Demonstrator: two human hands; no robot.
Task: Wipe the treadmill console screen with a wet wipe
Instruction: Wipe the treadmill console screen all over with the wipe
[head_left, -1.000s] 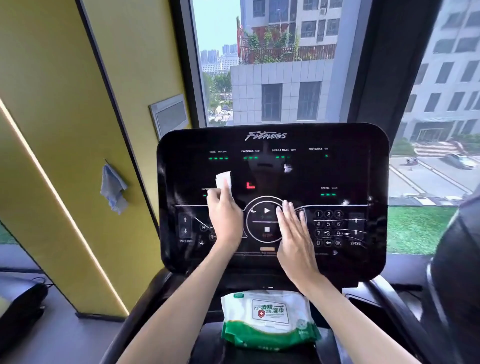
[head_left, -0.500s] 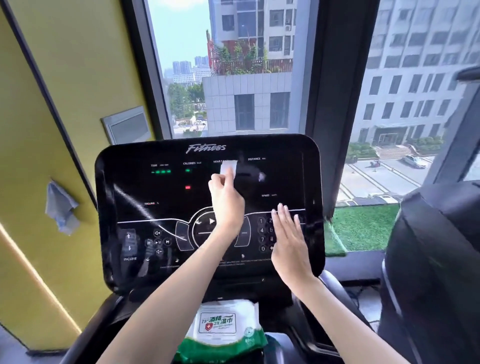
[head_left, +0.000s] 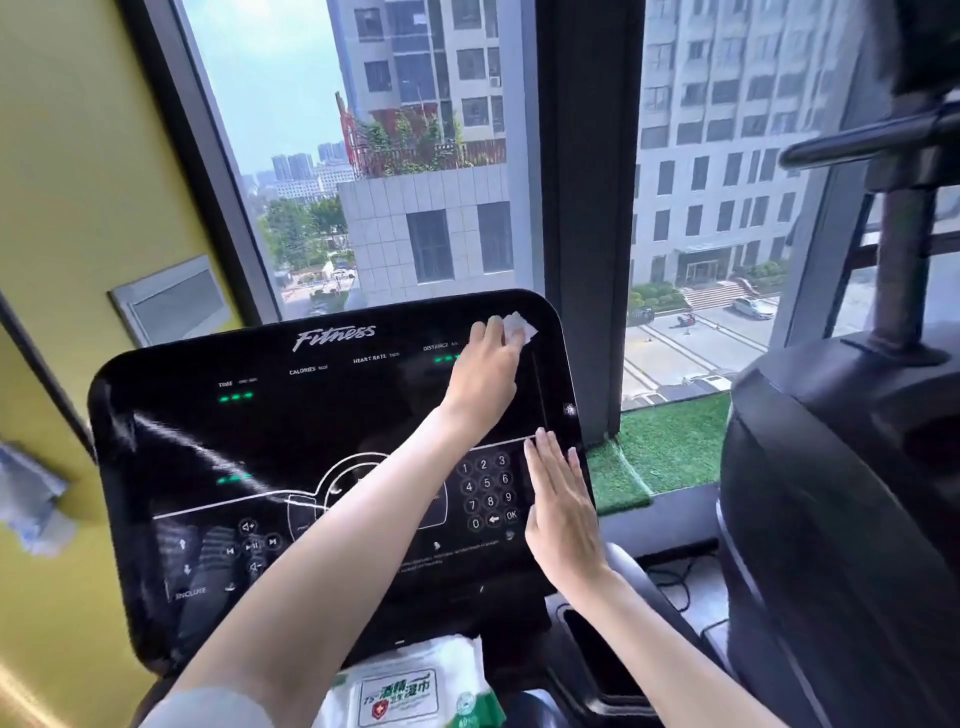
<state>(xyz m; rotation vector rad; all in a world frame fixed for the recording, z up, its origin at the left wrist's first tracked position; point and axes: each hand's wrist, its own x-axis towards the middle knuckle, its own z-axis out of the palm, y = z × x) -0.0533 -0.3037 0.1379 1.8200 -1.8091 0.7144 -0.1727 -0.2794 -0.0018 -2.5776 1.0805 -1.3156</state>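
Head view: treadmill console screen, glossy black, tilted, "Fitness" logo at top, green readouts lit, number keypad lower right. Left hand reaches across to the screen's upper right corner, fingers closed on a small white wet wipe, pressing it against the glass just beside the top right edge. Left forearm crosses the middle of the console, covering part of the round centre control. Right hand lies flat on the lower right edge of the console, just beside the keypad, fingers spread out straight, holding nothing. Wet wipe pack, white and green with printed label, sits below the console at bottom centre, partly cut off by the frame. Yellow wall left, with a blurred blue cloth hanging on it. Window behind shows buildings. Dark machine housing at right.
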